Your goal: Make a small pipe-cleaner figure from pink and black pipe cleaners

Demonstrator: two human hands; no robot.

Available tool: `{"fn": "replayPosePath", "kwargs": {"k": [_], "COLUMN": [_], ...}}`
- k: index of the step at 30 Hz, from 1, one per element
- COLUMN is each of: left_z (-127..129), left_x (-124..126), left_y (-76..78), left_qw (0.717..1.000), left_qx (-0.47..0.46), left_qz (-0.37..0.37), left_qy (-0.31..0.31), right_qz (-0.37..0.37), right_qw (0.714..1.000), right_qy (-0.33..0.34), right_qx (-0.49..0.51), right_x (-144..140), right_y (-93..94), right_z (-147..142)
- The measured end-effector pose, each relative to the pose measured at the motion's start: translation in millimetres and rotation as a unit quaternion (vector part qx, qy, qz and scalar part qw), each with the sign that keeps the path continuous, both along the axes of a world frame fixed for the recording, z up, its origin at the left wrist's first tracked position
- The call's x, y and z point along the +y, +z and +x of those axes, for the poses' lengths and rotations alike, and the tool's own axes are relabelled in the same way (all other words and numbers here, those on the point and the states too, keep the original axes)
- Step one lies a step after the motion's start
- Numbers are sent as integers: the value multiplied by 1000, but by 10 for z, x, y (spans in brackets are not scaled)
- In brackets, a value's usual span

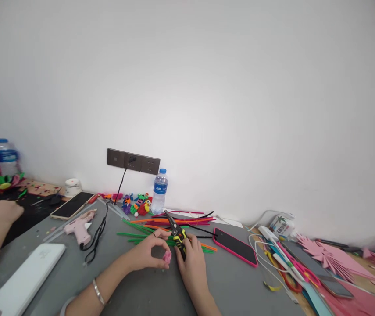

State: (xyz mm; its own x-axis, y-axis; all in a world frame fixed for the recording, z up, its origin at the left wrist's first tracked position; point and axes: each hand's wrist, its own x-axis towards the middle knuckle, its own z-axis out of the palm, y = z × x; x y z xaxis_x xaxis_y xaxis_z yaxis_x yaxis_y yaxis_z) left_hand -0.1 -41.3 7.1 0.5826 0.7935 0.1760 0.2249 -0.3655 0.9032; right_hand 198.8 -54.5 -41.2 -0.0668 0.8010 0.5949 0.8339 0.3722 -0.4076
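Note:
A small pink, fuzzy-looking piece (167,257) is pinched between the thumb and a finger of my left hand (148,253), over the grey table mat. Its exact shape is too small to make out. My right hand (192,263) is wrapped round the handles of black and yellow pliers (174,227), whose jaws point up and away toward the wall. Fingers of my left hand come close to the pliers; I cannot tell if they touch. Behind both hands lie green pipe cleaners (133,235) and orange and red pipe cleaners (187,220), partly hidden by the pliers.
A pink-cased phone (235,246) lies to the right, beside cables and pink paper (348,263). At the left are a pink glue gun (78,228), a white box (26,281) and another phone (72,205). A water bottle (160,193) stands behind. Another person's hand (5,213) is far left.

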Motion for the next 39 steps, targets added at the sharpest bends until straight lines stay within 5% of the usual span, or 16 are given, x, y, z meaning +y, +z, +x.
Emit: {"fn": "replayPosePath", "kwargs": {"k": [8,21,32,39], "left_z": [-41,19,-52,-17], "left_x": [30,-20,67,8], "left_y": [-9,29,-86,30], "left_qw": [1000,1000,998,988], "left_qx": [0,-19,1,-91], "left_qz": [-4,-18,-48,-94], "left_qy": [7,-15,-49,-86], "right_qz": [54,17,-109,-140], "right_qw": [997,996,980,971], "right_qy": [-48,-46,-122,-179], "right_qx": [-19,-71,-110,-80], "right_x": [15,-20,-114,-134], "right_y": [19,97,145,280], "right_z": [39,63,-20,20]}}
